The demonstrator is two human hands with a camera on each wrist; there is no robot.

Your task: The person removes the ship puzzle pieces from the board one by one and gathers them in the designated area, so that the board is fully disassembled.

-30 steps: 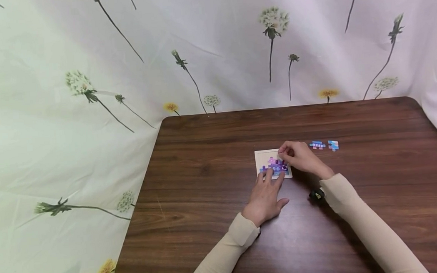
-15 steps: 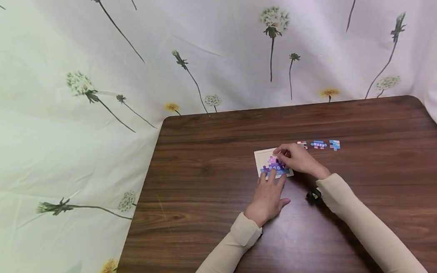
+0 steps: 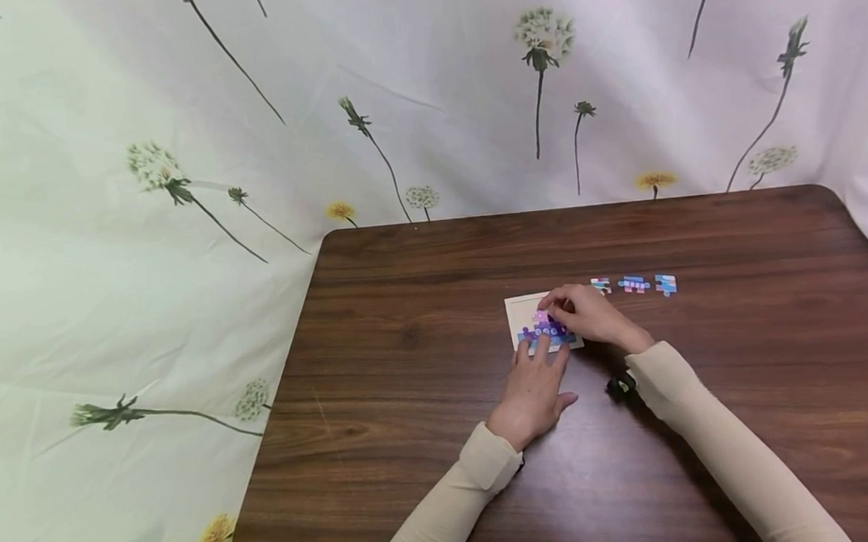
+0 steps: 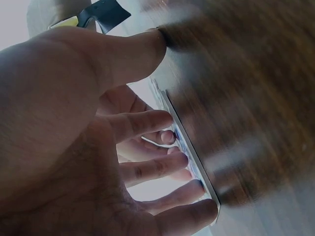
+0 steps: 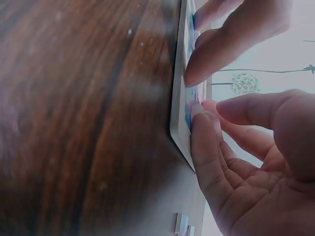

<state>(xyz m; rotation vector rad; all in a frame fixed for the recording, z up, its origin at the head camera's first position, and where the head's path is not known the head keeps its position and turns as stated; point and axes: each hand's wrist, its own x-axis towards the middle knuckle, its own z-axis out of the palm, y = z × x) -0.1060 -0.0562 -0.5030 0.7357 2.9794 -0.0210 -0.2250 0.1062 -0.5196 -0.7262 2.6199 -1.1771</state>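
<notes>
Backdrop: white cloth (image 3: 429,72) printed with dandelions, hanging behind and to the left and right. Surface: brown wood-grain table (image 3: 394,348), rounded far corners.

Item, one tray (image 3: 520,309): pale, shallow, square, lying flat on the table right of its middle. Joined pieces (image 3: 545,331) in purple, pink and blue occupy its near part; bare board shows at far left. Its far right is hidden by a hand.

Item, three loose pieces (image 3: 634,284): mostly blue, in a row on the table, right of the tray and a little beyond the right hand.

Item, left hand (image 3: 529,394): fingers extended and spread, tips resting on the tray's near side; grips nothing.

Item, right hand (image 3: 589,311): above the tray's right side, fingers bent, thumb and fingertips close together at the pieces. Whether a piece is pinched between them cannot be told.

Item, two cream sleeves (image 3: 719,419), cuffs turned back.

Condition, judged: downward pressure on a misaligned tab could lift its neighbours; a sideways push could slide the tray if the left fingertips bear too lightly; a careless right hand could knock the nearest loose piece askew.
</notes>
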